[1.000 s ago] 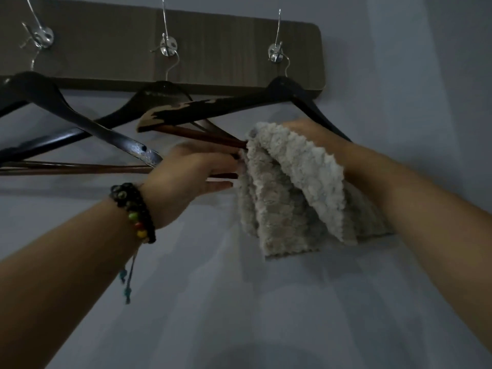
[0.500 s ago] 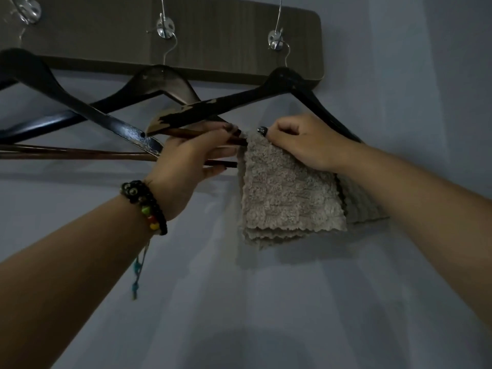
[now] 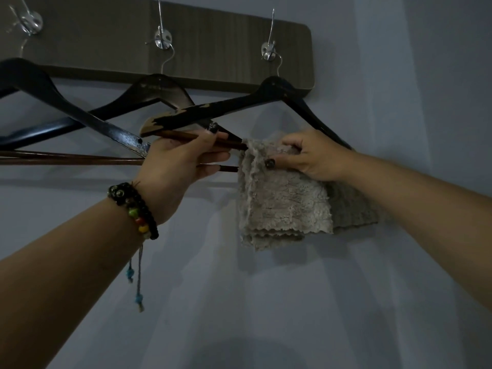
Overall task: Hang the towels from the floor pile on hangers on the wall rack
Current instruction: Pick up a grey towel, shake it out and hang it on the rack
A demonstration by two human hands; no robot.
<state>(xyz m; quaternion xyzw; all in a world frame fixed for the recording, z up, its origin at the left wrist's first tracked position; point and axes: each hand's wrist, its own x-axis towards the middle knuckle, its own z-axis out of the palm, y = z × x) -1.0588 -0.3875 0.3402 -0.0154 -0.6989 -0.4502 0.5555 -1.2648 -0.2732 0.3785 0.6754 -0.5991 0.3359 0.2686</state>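
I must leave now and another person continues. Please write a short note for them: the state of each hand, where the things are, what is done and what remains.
Left hand: fingers curled round the brown lower bar of the rightmost hanger, steadying it.
Right hand: pinches the top of the beige towel at the bar.
Things: the towel is draped over that bar, both halves hanging down. The hanger hangs on the right hook of the wall rack.
Done: this towel is over the bar.
Left: straighten it, let go. The floor pile is out of view; two other hangers look empty.

A nubby, matt cloth towel [image 3: 285, 203] is seen; the hanger [image 3: 239, 109] shows chipped glossy black wood, the rack [image 3: 218, 41] matt woodgrain, its hooks [image 3: 268, 50] shiny metal.
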